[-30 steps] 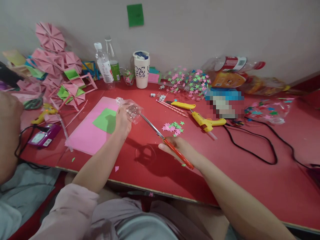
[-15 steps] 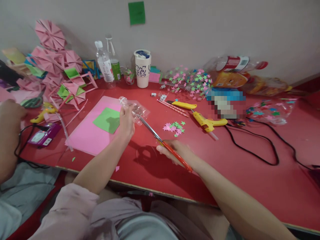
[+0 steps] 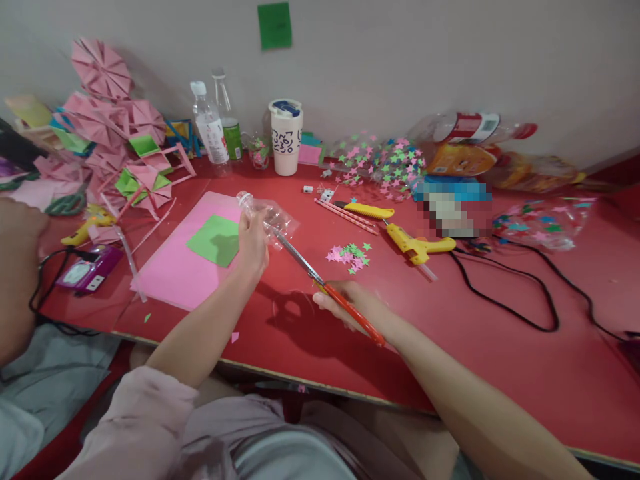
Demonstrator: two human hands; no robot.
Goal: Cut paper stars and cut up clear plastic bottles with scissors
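My left hand (image 3: 254, 245) is closed round a clear plastic bottle piece (image 3: 281, 219), whose neck points away to the upper left. My right hand (image 3: 353, 303) grips a pair of scissors with red handles (image 3: 353, 312). The scissor blades reach up to the left and meet the plastic at its near edge. Whether they are cutting through it I cannot tell. Below my left hand lie a pink sheet (image 3: 170, 280) and a green paper square (image 3: 215, 239). Right of the blades is a small heap of pink and green paper stars (image 3: 350, 256).
A yellow glue gun (image 3: 417, 244), a yellow utility knife (image 3: 367, 211) and striped straws (image 3: 347, 217) lie to the right. Behind stand a tumbler (image 3: 286, 143) and bottles (image 3: 210, 130). Pink paper shapes (image 3: 107, 127) pile up at left, near another person's arm (image 3: 19, 267) and a purple power strip (image 3: 90, 268).
Both my hands, the bottle piece and the scissors stay almost in place. At the far left, the other person's hand has shifted slightly to the left.
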